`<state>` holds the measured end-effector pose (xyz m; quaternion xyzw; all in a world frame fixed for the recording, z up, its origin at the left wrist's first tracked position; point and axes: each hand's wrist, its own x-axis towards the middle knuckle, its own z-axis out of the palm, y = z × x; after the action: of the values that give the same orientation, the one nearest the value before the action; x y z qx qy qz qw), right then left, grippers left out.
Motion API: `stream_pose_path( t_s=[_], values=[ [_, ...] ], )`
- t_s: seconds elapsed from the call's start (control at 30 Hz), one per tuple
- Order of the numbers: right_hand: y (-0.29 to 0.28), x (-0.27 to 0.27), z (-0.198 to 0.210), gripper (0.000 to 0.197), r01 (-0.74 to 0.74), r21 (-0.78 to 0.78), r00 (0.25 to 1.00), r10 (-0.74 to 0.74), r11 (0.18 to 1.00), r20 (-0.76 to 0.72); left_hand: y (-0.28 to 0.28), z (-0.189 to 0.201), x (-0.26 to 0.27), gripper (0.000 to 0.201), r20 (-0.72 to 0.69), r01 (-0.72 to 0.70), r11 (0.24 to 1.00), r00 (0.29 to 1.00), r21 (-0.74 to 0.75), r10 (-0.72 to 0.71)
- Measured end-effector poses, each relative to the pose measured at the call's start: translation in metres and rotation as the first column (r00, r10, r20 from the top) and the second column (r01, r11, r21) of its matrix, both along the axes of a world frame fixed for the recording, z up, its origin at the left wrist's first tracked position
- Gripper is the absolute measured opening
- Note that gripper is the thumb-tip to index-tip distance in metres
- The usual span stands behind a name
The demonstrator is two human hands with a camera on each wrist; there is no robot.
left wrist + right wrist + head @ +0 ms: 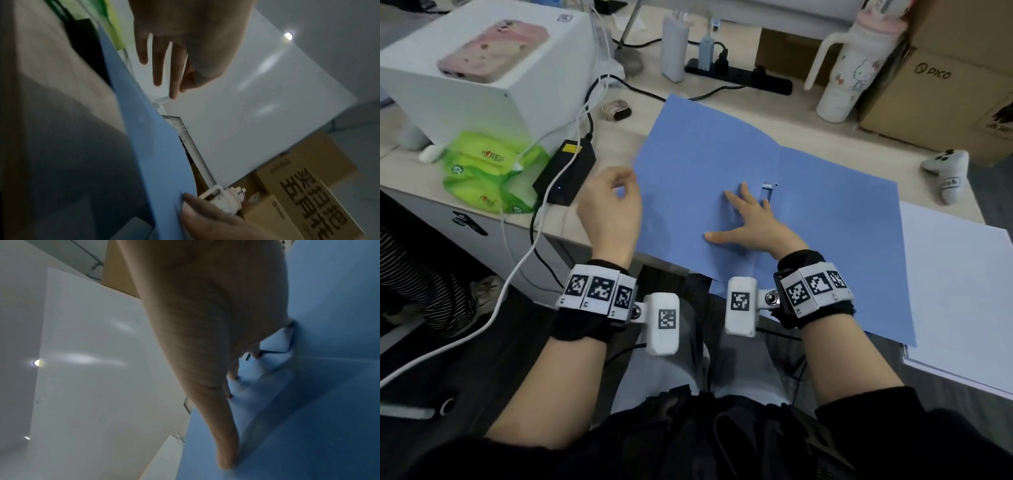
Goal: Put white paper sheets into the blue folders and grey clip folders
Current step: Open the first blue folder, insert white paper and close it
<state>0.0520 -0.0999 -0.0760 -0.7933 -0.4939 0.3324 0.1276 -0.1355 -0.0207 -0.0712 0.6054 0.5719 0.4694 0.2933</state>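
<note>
A blue folder (808,192) lies spread open on the desk, its left half slightly raised. My right hand (736,212) lies flat on that left half near the spine, fingers spread and straight, pressing it down beside a small metal clip (767,190). In the right wrist view the fingers (226,456) touch the blue folder (308,418). My left hand (625,185) hovers at the folder's left edge, fingers loosely bent and holding nothing. The left wrist view shows its fingers (158,69) apart from the folder's edge (144,129). A stack of white paper sheets (959,291) lies to the right, partly under the folder.
On the left stand a white box (493,89) with a phone on top, green tissue packs (489,171), a black power adapter (566,171) and cables. A power strip (739,73), a white bottle (856,68), cardboard boxes (945,89) and a plush toy (947,171) line the back and right.
</note>
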Motion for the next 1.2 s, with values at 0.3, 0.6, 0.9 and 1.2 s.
stream_pose_path(
  t_s=[0.3,0.6,0.9,1.2],
  values=[
    [-0.008,0.032,0.013,0.073,0.307,0.231,0.935,-0.247,0.923,-0.255,-0.019,-0.004,0.076,0.055,-0.537,0.645,0.706,0.501,-0.292,-0.679],
    [-0.019,0.053,-0.026,0.036,0.576,0.264,0.810,-0.497,0.774,-0.309,-0.035,-0.031,0.101,0.109,-0.725,0.542,0.703,0.228,-0.460,-0.650],
    [-0.027,0.050,-0.015,0.046,0.426,0.317,0.902,-0.369,0.847,-0.225,-0.037,-0.033,0.102,0.109,-0.717,0.532,0.716,0.260,-0.452,-0.646],
    [-0.025,0.045,-0.021,0.051,0.102,0.044,0.975,-0.109,0.994,0.191,-0.039,-0.032,0.103,0.108,-0.745,0.538,0.730,0.252,-0.423,-0.617]
  ],
)
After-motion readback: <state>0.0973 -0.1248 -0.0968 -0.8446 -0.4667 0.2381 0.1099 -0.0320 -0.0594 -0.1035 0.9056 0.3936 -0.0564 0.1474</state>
